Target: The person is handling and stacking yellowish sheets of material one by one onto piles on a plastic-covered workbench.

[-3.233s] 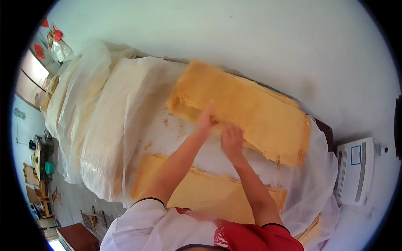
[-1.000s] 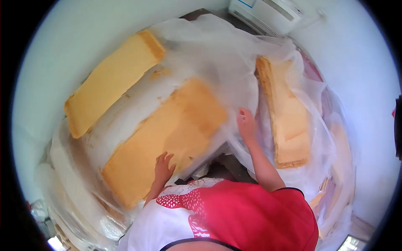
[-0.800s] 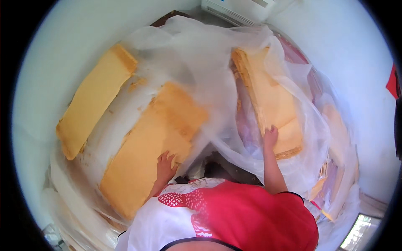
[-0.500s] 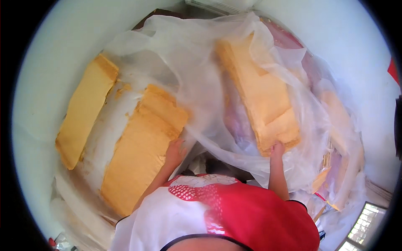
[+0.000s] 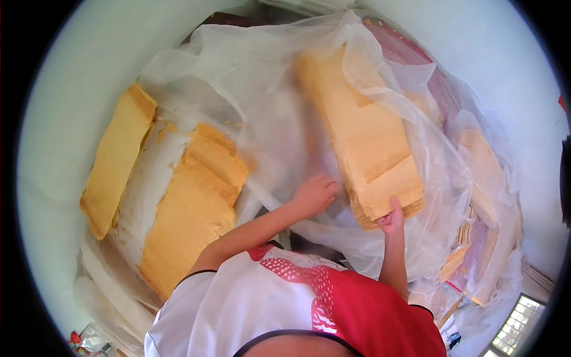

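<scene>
A thick stack of thin yellow-tan sheets with ragged edges lies right of the middle, its far part covered by translucent plastic film. My right hand pinches the sheets at the near end of this stack, thumb on top. Just left of the stack, my left hand hovers over the film with its fingers loosely bent, slightly apart and holding nothing. A second pile of yellow sheets lies to the left, rough and stepped at its far end. Farther left, a narrower yellow pile leans near the white wall.
Crumpled translucent plastic film spreads across the middle and far side. More pale packs lie under film at the right. Small yellow crumbs are scattered between the left piles. A window shows at the lower right.
My left hand has left the left pile and moved right, close to the right stack. My right hand stays at that stack's near end, its thumb now on top.
</scene>
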A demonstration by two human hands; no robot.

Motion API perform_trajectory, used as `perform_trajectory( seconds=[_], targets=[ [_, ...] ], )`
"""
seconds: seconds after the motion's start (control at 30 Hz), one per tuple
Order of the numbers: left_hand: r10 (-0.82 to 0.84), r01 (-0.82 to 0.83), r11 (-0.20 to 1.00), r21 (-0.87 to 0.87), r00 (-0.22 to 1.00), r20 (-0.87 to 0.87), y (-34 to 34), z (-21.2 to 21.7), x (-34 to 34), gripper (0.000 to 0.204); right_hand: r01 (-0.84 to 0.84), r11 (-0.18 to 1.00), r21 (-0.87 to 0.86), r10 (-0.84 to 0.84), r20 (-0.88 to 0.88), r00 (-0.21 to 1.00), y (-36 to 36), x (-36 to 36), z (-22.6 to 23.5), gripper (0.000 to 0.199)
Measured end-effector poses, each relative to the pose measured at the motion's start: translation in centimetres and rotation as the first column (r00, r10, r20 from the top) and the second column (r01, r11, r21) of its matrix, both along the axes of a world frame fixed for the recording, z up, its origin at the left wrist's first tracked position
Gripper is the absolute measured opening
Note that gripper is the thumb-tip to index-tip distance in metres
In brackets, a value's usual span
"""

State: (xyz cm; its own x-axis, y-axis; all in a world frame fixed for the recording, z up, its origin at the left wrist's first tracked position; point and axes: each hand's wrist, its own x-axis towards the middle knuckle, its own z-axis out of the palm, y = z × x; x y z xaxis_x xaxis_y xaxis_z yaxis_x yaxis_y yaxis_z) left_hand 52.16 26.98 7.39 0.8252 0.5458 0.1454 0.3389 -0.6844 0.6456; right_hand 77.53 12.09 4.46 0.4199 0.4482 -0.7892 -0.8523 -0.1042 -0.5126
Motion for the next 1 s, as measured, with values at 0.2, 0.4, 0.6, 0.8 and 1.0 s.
perform_trajectory(
  seconds=[0.2, 0.4, 0.6, 0.8, 1.0],
  targets=[
    [-0.175, 0.106, 0.916, 0.388, 0.973, 0.149, 1.3, -2.7, 6.7, 0.051, -0.298, 0.936, -0.187, 0.341, 0.279, 0.897, 1.5, 1.6, 1.5, 0.037],
    [-0.186, 0.196, 0.981, -0.017, 0.952, 0.244, 1.1, 2.3, 12.7, 0.053, -0.253, 0.967, -0.001, 0.239, 0.333, 0.912, 1.5, 4.4, 6.8, 0.031],
    [0.115, 0.001, 0.969, -0.247, 0.883, 0.454, 5.5, 3.8, 12.2, 0.042, -0.61, 0.771, -0.181, 0.55, 0.672, 0.496, 3.1, 0.1, 6.7, 0.031],
    [0.003, 0.136, 0.957, -0.255, 0.878, 0.48, 11.0, 14.6, 12.9, 0.036, -0.312, 0.676, -0.667, 0.427, 0.7, -0.573, 14.9, 3.3, -0.2, 0.055],
    [-0.061, -0.048, 0.99, 0.13, 0.686, 0.725, 20.3, 25.9, 9.5, 0.017, -0.063, 0.338, -0.939, 0.802, 0.322, -0.504, 22.1, -0.3, 0.5, 0.083]
  ],
)
